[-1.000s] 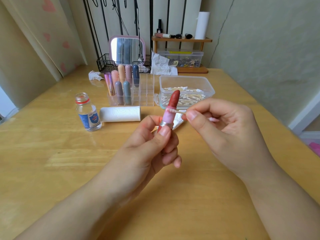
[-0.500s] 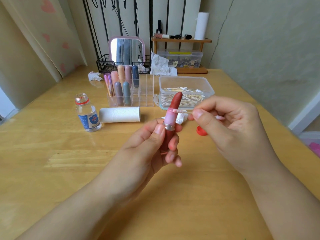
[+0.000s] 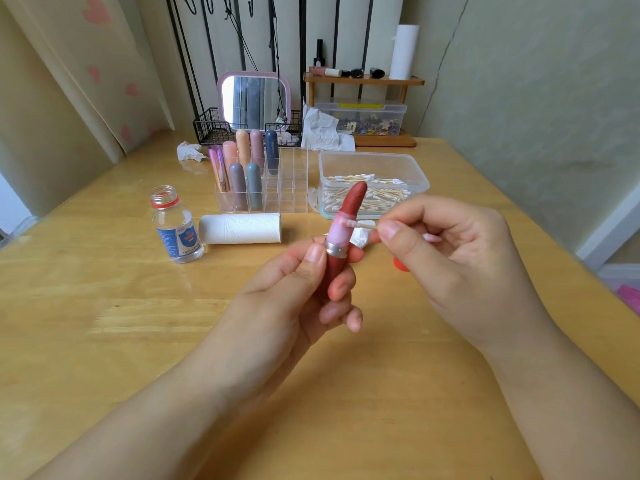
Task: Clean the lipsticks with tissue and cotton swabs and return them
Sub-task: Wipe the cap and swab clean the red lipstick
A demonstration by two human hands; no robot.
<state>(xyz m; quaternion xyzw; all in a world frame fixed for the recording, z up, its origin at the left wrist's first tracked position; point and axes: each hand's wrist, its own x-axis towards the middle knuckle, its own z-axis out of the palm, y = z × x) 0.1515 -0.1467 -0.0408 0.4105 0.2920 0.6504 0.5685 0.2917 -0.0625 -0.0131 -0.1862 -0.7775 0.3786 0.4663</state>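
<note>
Your left hand point(image 3: 298, 292) holds the uncapped dark red lipstick point(image 3: 341, 237) upright above the middle of the wooden desk point(image 3: 104, 306), thumb and fingers curled round its red base just below the silver ring. Your right hand point(image 3: 460, 261) pinches a thin cotton swab point(image 3: 360, 225) between thumb and forefinger, and the swab's pink-stained tip touches the pale pink collar under the red bullet.

Toward the far edge of the desk stands a clear acrylic organiser point(image 3: 277, 188) with seven capped lipsticks in pastel tubes point(image 3: 242, 164) in its left compartments. Just to its right sits a clear plastic tub of cotton swabs point(image 3: 372, 183). A white tissue roll point(image 3: 240, 228) lies on its side in front of the organiser, with a small open clear bottle point(image 3: 175, 225) standing beside it, nearer the left edge. A red bottle cap point(image 3: 400, 264) peeks out from behind your right hand. A crumpled white tissue point(image 3: 360, 237) lies behind the lipstick.
</note>
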